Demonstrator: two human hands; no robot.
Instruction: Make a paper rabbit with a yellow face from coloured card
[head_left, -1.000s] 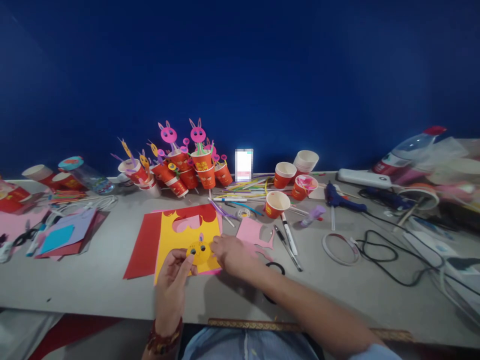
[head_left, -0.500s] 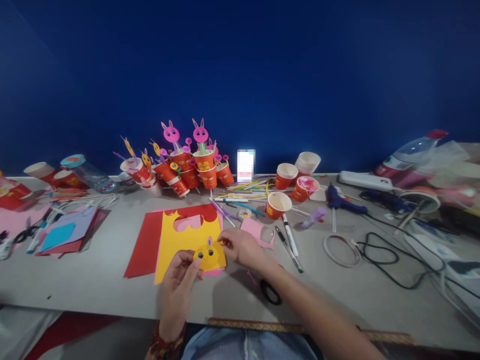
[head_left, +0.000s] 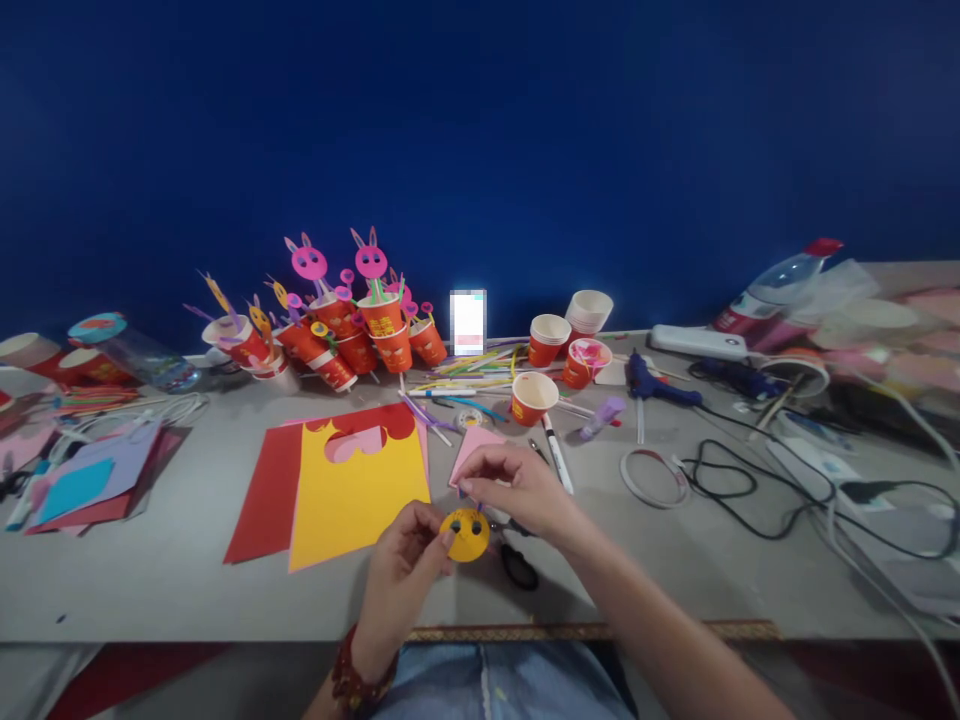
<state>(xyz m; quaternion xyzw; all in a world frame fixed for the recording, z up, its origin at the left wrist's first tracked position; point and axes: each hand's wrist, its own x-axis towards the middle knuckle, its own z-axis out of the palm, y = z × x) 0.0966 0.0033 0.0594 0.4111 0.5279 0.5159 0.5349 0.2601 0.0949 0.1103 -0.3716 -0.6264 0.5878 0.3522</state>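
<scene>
My left hand (head_left: 409, 565) pinches the left edge of a round yellow paper face (head_left: 469, 540) with two dark eyes, holding it above the table. My right hand (head_left: 514, 490) is closed at the top of the face. A small purple paper ear (head_left: 462, 493) shows at its fingertips, partly hidden by them. Another purple bit stands at the face's upper right. Black-handled scissors (head_left: 519, 568) lie just right of the face, their blades partly covered. Yellow paper with cut-outs (head_left: 352, 510) lies left of the hands, over red sheets (head_left: 262, 490).
Behind the hands stand red paper cups (head_left: 534, 398), several holding pink rabbit faces (head_left: 308, 262) on sticks. A blue glue gun (head_left: 660, 388), a tape roll (head_left: 654, 478) and black cables lie to the right. A marker (head_left: 557, 455) and purple glue stick (head_left: 602, 418) are nearer.
Both hands and the yellow face have moved right, off the yellow sheet. My right hand has come from the face's right side to over its top. The camera view has shifted slightly.
</scene>
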